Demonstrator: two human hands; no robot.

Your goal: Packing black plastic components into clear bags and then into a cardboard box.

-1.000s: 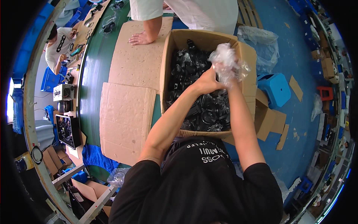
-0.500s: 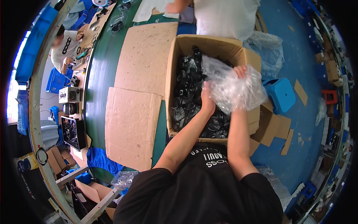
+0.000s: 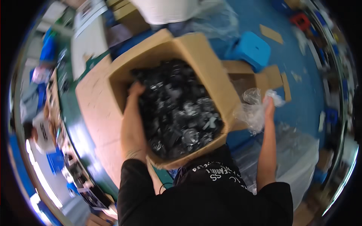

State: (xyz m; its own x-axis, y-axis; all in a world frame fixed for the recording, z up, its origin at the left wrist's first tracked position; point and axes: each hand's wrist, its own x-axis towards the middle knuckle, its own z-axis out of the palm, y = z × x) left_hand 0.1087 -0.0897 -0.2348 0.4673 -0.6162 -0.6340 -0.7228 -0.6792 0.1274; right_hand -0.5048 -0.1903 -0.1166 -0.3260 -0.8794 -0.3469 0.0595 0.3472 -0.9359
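In front of me stands an open cardboard box [image 3: 167, 162], holding a heap of black items [image 3: 169, 101], many in shiny clear wrapping. Their exact kind cannot be made out. My left hand [image 3: 136, 89] reaches inside the box by its left wall, at the edge of the heap. Motion blurs its fingers, so whether they hold anything is unclear. Out to the right, beyond the box, my right hand [image 3: 269, 107] is closed around a crumpled clear plastic bag [image 3: 252, 115]. Part of the bag sticks out past the hand.
Flat cardboard [image 3: 90, 90] covers the green bench [image 3: 71, 109] on the left. A blue stool [image 3: 254, 51] and an open carton [image 3: 243, 81] stand on the blue floor to the right. Clear plastic sheeting [image 3: 298, 154] lies near my right arm. Another person [image 3: 166, 9] is at the far side.
My right hand has carried the plastic bag off the box to the right, uncovering more black items. My left hand has moved to the box's left wall. The whole view has turned.
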